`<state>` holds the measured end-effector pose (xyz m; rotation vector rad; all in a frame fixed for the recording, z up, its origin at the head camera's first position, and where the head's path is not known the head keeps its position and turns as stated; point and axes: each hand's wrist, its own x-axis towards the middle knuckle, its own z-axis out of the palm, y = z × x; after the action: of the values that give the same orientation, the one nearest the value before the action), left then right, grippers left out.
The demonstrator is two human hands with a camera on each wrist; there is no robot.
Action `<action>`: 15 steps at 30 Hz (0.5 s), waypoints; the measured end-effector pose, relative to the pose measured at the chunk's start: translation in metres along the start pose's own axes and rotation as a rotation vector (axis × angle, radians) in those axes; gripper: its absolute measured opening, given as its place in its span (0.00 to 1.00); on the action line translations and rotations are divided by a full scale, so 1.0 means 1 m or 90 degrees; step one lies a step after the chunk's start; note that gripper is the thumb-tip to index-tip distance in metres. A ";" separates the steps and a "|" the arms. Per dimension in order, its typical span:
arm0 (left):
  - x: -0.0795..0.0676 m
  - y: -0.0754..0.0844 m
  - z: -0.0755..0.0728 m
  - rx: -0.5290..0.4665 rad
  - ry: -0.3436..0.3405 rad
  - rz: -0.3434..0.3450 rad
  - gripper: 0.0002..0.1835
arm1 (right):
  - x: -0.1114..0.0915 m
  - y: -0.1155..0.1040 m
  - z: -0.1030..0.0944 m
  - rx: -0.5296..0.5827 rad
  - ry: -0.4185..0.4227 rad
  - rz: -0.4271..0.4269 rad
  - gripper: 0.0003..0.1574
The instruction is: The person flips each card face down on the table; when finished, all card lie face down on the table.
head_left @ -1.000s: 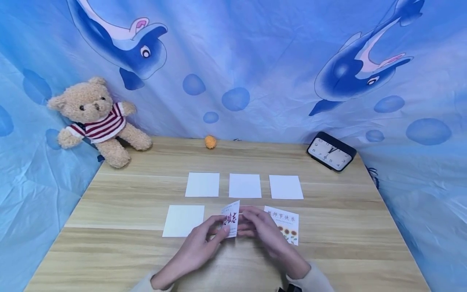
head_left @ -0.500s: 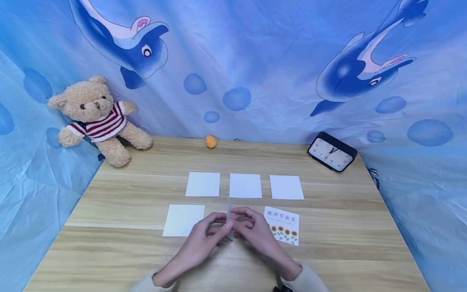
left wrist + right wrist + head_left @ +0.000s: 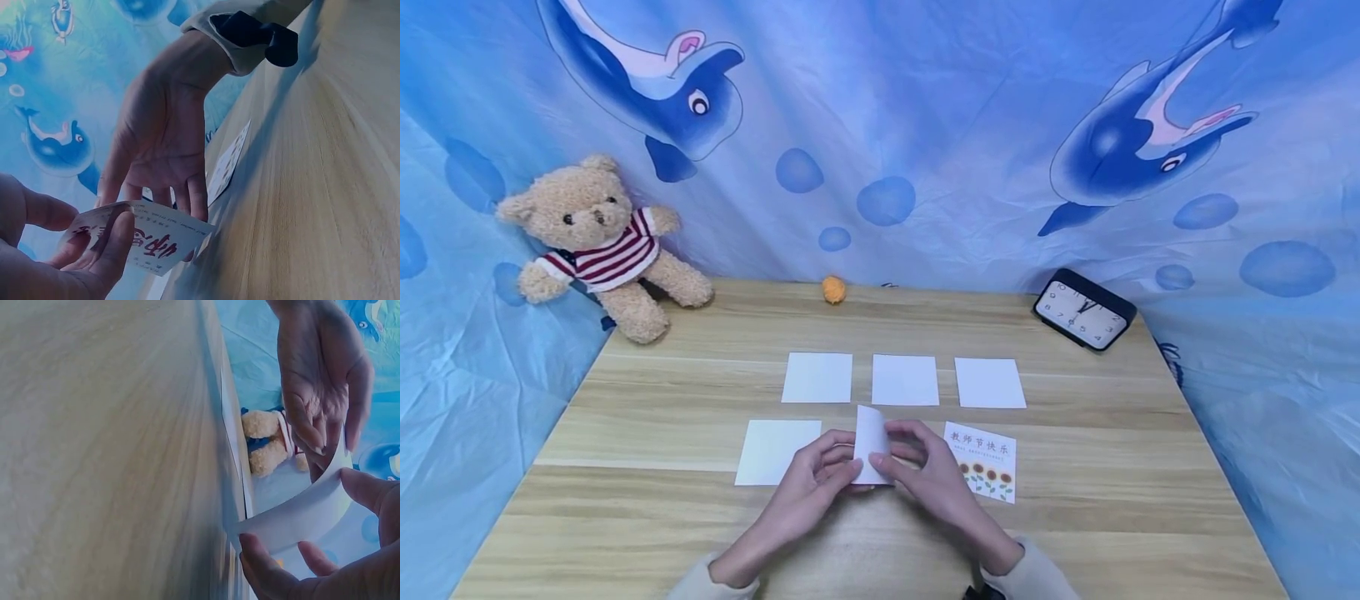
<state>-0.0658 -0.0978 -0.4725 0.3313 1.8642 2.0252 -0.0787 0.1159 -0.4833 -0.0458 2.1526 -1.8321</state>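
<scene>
A square card (image 3: 871, 446) is held up above the table between both hands, its blank white side toward the head camera. In the left wrist view, red characters show on the printed side of the card (image 3: 150, 240). My left hand (image 3: 812, 475) pinches it by the left edge. With thumb and fingers, my right hand (image 3: 928, 475) grips the right edge. Seen from the right wrist, the card (image 3: 306, 512) bows in a curve. Beside the right hand lies a card with sunflowers (image 3: 981, 467), face up and partly covered. To the left, a blank white card (image 3: 771, 450) lies flat.
Behind the hands, three blank cards lie in a row: a left card (image 3: 817, 377), a middle card (image 3: 905, 380) and a right card (image 3: 989, 383). A teddy bear (image 3: 606, 250), an orange ball (image 3: 833, 290) and a black clock (image 3: 1085, 310) line the back of the wooden table (image 3: 1112, 467).
The card has turned over between the hands. Its printed side faced the head camera, then it stood edge-on, and now the blank side shows. The other cards have stayed put.
</scene>
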 end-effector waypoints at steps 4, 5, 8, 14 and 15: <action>0.000 0.001 -0.001 0.037 0.018 -0.003 0.24 | 0.000 0.001 -0.006 0.002 0.010 0.012 0.38; 0.000 0.001 -0.001 0.048 0.028 -0.004 0.24 | 0.000 0.001 -0.007 0.001 0.017 0.015 0.38; -0.001 0.001 -0.003 0.068 0.063 -0.008 0.24 | 0.000 0.001 -0.013 -0.004 0.043 0.021 0.36; -0.001 -0.003 -0.007 0.098 0.150 -0.026 0.31 | 0.001 0.001 -0.024 -0.006 0.083 0.035 0.33; 0.000 -0.003 -0.008 0.105 0.160 -0.032 0.32 | 0.001 0.001 -0.026 -0.005 0.085 0.037 0.33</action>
<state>-0.0682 -0.1046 -0.4765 0.0731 2.1738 1.9596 -0.0857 0.1406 -0.4808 0.1401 2.2259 -1.8417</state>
